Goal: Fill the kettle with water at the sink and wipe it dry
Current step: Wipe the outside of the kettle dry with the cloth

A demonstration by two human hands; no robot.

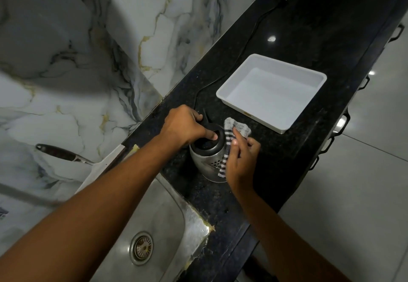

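Note:
A steel kettle [206, 162] with a black lid and handle stands on the black granite counter [276, 160], just right of the steel sink [159, 213]. My left hand [183, 126] grips the kettle's black handle from above, thumb resting on the lid. My right hand [241, 162] presses a grey and dark striped cloth [231, 131] against the kettle's right side. The cloth's upper end sticks up above my fingers. The kettle's lower right side is hidden behind my right hand.
A white plastic tray [309, 78] sits on the counter beyond the kettle. A black power cord [242, 47] runs along the counter to a plug at the back. A knife [61, 152] lies by the marble wall, left of the sink. Tiled floor lies to the right.

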